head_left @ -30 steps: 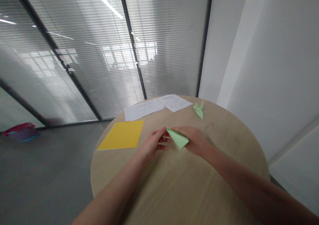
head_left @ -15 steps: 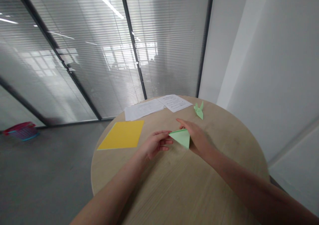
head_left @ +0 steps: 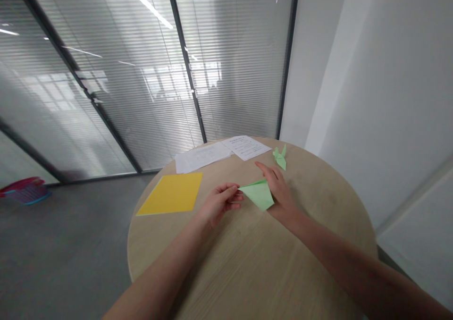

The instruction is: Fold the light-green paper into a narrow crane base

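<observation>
Green folded paper (head_left: pixel 260 195) is sitting near the middle of the round surface (head_left: pixel 247 263), between the two hands, and it is now tilting up off the wood instead of lying pressed flat as it was a second ago. The right hand (head_left: pixel 279 188) is no longer bearing down on it with the palm. It is standing on its edge, fingers stretched straight toward the far rim, with the paper leaning against the palm. The thumb is hidden behind the sheet, so I cannot tell whether this grip is clamping it. The left hand (head_left: pixel 219 202) is staying where it was, its thumb and fingertips pinching shut on the paper's pointed left tip. Judging by this, the pressing of a crease is giving way to lifting or turning a flap.

A yellow sheet (head_left: pixel 171 193) is lying flat to the left, well apart. White printed pages (head_left: pixel 203 155) are lying at the far edge, and a small green folded figure (head_left: pixel 280 157) is resting just beyond the right hand's fingertips.
</observation>
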Action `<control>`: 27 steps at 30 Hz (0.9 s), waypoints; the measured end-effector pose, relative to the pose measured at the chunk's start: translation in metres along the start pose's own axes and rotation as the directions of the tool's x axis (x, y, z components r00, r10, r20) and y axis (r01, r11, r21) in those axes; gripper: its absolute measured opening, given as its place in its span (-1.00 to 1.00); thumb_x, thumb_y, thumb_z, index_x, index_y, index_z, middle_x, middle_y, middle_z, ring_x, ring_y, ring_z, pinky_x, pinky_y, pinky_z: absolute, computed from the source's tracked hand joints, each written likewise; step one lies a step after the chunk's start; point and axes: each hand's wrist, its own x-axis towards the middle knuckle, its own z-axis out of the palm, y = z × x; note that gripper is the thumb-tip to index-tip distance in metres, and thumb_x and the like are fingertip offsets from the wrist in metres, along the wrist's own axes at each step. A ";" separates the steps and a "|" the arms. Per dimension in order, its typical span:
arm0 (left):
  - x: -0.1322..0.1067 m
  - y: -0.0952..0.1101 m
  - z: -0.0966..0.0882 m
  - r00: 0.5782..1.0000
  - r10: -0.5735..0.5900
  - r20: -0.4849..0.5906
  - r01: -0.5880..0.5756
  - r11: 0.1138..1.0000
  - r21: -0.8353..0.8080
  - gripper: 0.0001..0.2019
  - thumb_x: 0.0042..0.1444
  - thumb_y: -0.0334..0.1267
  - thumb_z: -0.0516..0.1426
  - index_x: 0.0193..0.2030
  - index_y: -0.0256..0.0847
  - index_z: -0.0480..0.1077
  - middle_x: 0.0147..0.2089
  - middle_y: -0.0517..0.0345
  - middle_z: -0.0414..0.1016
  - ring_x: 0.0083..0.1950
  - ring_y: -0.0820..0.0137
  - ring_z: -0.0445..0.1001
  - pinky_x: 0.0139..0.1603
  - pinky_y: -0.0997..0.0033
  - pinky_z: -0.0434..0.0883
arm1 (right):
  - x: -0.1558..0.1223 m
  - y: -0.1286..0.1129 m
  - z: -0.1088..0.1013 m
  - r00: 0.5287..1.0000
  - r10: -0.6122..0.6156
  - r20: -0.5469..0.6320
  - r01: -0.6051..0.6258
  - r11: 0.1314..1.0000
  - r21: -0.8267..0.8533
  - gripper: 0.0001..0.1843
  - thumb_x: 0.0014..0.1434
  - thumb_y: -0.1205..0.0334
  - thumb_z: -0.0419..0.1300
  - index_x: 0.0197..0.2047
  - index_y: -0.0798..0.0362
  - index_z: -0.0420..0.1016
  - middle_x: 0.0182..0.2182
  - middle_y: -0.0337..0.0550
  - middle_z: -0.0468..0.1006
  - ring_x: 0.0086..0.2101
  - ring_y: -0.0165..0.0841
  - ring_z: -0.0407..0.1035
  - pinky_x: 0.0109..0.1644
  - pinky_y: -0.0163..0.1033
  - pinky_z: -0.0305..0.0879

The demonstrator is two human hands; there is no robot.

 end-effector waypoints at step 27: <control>0.003 0.005 -0.009 0.990 0.136 -0.044 -0.140 0.986 -0.086 -0.79 0.07 -0.32 0.43 -0.16 -0.28 0.61 -0.17 0.01 0.68 -0.26 0.39 0.64 -0.23 0.47 0.58 | 0.002 0.003 -0.003 0.966 0.061 0.253 -0.050 0.998 -0.049 -0.87 0.15 0.39 0.16 -0.40 0.04 0.49 -0.39 -0.09 0.57 -0.37 -0.28 0.40 -0.28 -0.23 0.17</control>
